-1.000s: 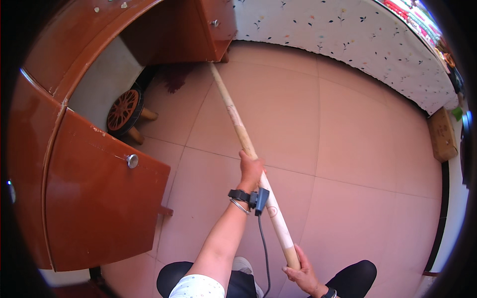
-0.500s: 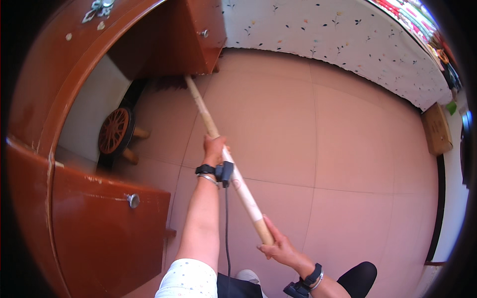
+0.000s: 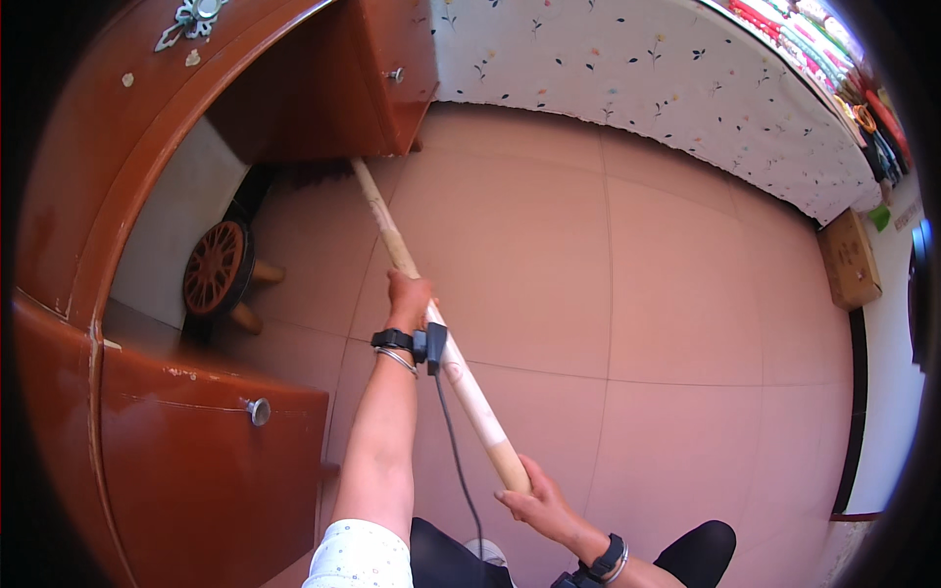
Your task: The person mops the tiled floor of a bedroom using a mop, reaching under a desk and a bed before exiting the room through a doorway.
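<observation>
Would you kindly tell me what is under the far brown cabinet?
The pole reaches its lower edge, where dark red bristles show; anything deeper is hidden by the cabinet.

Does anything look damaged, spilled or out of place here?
The reddish-brown cabinet on the left looks worn: pale chips near its upper edge break the glossy finish. Two pale spots near the ornate metal pull could be chipped paint too. No spill stands out.

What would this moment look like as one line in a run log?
left grip: around pole, partway along | right grip: holding pole's near end | pole's far end: hidden by cabinet | stool: left of pole
</observation>
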`<state>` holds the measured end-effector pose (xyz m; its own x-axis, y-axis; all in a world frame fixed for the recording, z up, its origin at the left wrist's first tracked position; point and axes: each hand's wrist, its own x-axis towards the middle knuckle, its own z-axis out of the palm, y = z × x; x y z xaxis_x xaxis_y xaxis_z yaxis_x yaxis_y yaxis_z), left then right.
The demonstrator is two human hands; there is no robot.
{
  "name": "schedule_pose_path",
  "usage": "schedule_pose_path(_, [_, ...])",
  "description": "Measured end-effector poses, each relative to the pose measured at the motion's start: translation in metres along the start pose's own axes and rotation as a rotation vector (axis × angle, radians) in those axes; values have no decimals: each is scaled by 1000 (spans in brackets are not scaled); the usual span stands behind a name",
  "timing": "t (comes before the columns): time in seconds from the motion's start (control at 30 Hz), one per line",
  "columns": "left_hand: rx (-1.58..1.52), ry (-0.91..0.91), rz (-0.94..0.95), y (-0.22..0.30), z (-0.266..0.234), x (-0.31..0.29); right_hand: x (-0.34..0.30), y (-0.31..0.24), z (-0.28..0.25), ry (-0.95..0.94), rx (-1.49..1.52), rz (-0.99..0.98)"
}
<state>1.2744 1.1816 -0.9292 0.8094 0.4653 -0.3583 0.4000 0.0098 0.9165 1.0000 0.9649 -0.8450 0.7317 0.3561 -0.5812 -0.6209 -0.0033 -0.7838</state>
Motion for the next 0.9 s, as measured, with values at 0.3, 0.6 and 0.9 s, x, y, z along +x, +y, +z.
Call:
schedule_pose_path(0.3, [176,-240,12,-43,10,-65,-37,96,2,-128,-31,126])
schedule_pose_path(0.6, [-123,-195,-5,-35,27,-66,-82,95,-28,-269,14,325])
schedule_pose_path(0.9, [77,6,-24,-14,40,-78,-196,67,-101,-190,-59,325])
